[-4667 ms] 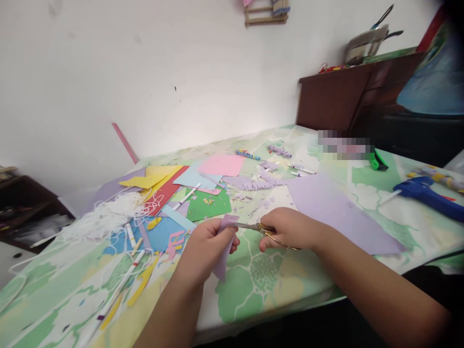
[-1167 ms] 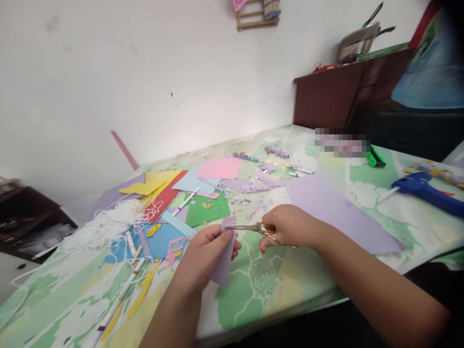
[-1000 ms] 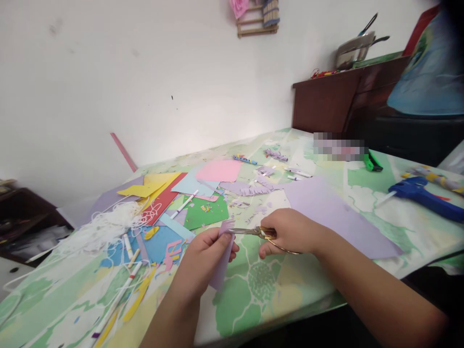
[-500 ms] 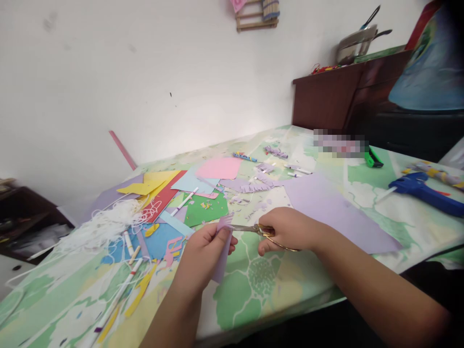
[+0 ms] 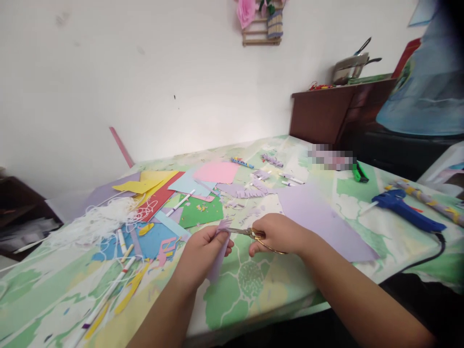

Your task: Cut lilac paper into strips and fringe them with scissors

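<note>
My left hand [image 5: 206, 249] pinches a narrow purple paper strip [image 5: 218, 265] between thumb and fingers, its upper end cut into a fringe. In my right hand [image 5: 277, 234] is a pair of scissors [image 5: 239, 231] with gold-coloured handles; their blades point left and meet the strip just above my left thumb. Behind my hands lie fringed purple paper pieces [image 5: 250, 191] and small purple scraps. A large purple sheet [image 5: 319, 217] rests beyond my right wrist.
Left are tangled white string [image 5: 97, 224], a green sheet [image 5: 203, 210], a blue sheet [image 5: 154, 244], a red sheet [image 5: 155, 200] and markers [image 5: 180, 203]. To the right lie a blue glue gun [image 5: 409, 210] with its cord and a green cutter [image 5: 360, 172]. A wall stands behind the table.
The camera view has tilted up and turned a little right, so the table things appear shifted left. Both hands keep their hold on the strip and scissors, with the blades still at the fringe.
</note>
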`<state>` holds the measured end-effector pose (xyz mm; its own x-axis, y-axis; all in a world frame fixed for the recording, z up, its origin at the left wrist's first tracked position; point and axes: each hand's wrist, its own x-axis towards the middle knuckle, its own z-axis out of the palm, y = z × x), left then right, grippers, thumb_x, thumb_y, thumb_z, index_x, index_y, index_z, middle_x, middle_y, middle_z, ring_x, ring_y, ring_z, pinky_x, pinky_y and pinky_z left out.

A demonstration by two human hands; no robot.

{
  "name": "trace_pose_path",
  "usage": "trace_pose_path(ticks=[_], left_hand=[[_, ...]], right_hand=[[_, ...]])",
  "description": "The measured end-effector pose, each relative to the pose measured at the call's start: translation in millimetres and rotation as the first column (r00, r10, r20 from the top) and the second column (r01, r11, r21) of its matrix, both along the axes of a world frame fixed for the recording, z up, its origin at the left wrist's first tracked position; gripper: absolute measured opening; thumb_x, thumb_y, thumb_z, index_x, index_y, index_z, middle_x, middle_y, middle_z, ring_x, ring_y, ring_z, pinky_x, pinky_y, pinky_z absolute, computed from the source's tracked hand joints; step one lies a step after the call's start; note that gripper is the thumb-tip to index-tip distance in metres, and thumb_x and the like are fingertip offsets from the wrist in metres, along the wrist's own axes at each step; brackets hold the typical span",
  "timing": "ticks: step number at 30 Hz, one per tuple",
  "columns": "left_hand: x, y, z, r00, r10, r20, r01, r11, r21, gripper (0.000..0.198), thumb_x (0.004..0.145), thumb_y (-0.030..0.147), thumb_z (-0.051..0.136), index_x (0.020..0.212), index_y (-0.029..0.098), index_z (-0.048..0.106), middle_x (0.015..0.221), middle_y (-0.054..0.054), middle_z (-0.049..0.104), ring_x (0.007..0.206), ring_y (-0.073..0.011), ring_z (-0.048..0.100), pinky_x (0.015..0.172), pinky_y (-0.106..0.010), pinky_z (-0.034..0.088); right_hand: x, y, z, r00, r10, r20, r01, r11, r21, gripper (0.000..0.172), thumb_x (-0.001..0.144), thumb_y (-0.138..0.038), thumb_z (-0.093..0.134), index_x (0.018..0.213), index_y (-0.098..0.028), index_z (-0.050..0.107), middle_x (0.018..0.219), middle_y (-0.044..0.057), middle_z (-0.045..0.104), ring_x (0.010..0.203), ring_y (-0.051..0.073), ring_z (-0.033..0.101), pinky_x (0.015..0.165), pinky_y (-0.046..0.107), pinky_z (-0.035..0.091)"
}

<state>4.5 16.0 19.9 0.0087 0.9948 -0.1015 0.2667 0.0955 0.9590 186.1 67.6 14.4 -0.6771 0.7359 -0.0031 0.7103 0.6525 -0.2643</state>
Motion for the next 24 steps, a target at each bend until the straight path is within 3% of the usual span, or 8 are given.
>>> trace_pose_path(ticks=[8,15,24], left_hand=[[-0.3,1.6,1.1,0.999,-0.038,0.014,0.038,0.999,0.031,0.021,0.069,0.034,0.048,0.059,0.016,0.052,0.052,0.003,0.052,0.048,-0.0088,0.047,0.049,-0.021,0.035],[-2.7,5.7,1.3,0.997,-0.01,0.072,0.017,0.994,-0.105,0.021,0.065,0.036,0.051,0.06,0.016,0.053,0.054,0.001,0.054,0.049,-0.0101,0.049,0.046,-0.02,0.035],[-7.1,11.0,-8.0,0.979,-0.029,0.203,0.059,0.988,-0.144,0.024,0.063,0.039,0.054,0.062,0.015,0.055,0.055,0.0,0.056,0.048,-0.0107,0.051,0.045,-0.021,0.036]], right_hand=[[0.1,4.8,-1.8,0.999,-0.021,0.028,0.021,0.999,0.033,0.058,0.056,-0.072,0.033,0.058,-0.018,0.052,0.049,-0.001,0.049,0.044,0.008,0.036,0.041,0.02,0.019],[-1.7,9.3,-8.3,0.994,-0.038,0.099,0.035,0.999,0.025,0.056,0.058,-0.071,0.034,0.062,-0.019,0.054,0.055,0.0,0.053,0.048,0.01,0.041,0.043,0.021,0.02],[-2.4,13.2,-8.3,0.991,-0.049,0.121,0.051,0.999,-0.014,0.055,0.057,-0.07,0.036,0.062,-0.018,0.055,0.055,0.0,0.054,0.049,0.01,0.042,0.043,0.02,0.021]])
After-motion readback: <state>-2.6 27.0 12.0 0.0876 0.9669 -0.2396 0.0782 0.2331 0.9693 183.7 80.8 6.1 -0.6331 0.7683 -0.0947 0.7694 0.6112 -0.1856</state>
